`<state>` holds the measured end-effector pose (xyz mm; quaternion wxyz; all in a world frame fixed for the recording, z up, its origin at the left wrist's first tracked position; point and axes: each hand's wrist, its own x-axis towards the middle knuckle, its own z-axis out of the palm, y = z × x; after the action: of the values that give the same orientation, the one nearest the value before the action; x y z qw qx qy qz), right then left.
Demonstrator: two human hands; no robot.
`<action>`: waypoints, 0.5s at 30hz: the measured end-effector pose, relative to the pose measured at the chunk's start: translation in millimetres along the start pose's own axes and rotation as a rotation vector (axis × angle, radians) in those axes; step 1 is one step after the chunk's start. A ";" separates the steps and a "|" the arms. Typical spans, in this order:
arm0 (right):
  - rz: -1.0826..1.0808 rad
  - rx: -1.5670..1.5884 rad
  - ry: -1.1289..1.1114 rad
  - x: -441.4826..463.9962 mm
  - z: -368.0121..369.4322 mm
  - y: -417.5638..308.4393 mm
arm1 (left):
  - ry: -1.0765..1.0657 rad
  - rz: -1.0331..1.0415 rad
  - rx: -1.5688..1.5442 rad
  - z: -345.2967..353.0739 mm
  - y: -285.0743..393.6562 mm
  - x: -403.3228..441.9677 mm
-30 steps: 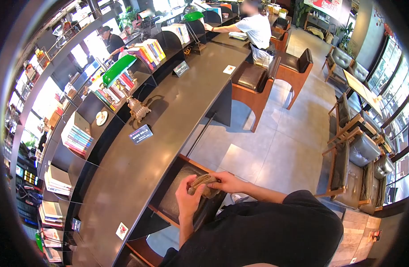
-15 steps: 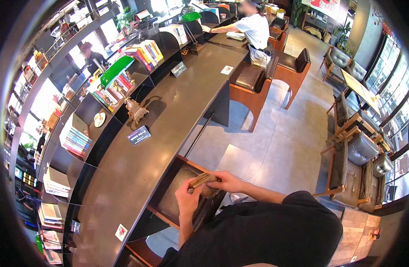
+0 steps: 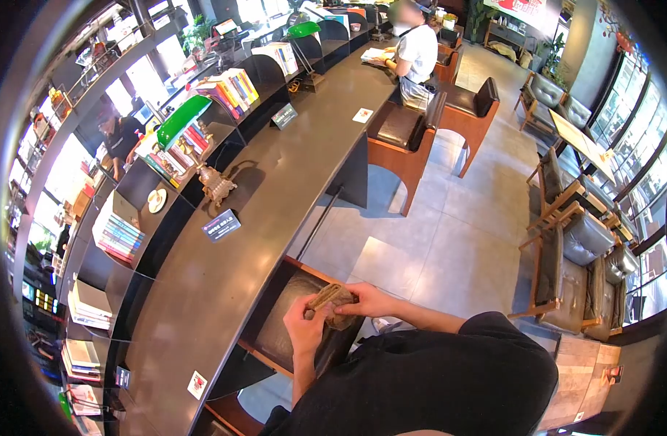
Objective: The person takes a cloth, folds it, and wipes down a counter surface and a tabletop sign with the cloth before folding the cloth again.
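Note:
In front of my torso, a brown folded cloth (image 3: 332, 295) is held up between both hands. My left hand (image 3: 304, 325) pinches its left edge, fingers closed on it. From the other side, my right hand (image 3: 368, 299) grips the right part, its fingers closed too. Folded layers show along the top, while part of the cloth hangs below the fingers. Beneath the hands is the dark leather seat of a chair (image 3: 279, 309), pulled up beside the long dark counter (image 3: 202, 291).
On the counter stand a green-shaded lamp (image 3: 184, 120) and a dark sign card (image 3: 221, 226). Books (image 3: 119, 231) fill the shelf along its left. A co-worker in a white shirt (image 3: 418, 54) stands at the far end; another person in dark clothes (image 3: 120, 138) is behind the shelf. Chairs (image 3: 402, 138) line the counter.
The cloth has been turned and opened out a little in my hands. The far co-worker has drawn an arm back from the shelf; the person behind the shelf has bent lower.

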<state>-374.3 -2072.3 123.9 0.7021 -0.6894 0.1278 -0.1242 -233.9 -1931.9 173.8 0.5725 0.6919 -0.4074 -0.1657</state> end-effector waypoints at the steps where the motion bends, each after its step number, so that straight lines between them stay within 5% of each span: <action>1: 0.017 -0.039 -0.001 -0.7 -1.0 3.1 | -0.004 -0.001 -0.001 0.4 -0.4 -0.7; 15: -0.005 -0.090 0.053 -3.8 -4.9 10.6 | 0.005 -0.081 -0.267 1.7 -16.0 0.2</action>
<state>-379.6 -2075.3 113.2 0.6662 -0.7172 0.1502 -0.1384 -229.0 -1932.9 158.6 0.6534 0.6258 -0.3519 -0.2400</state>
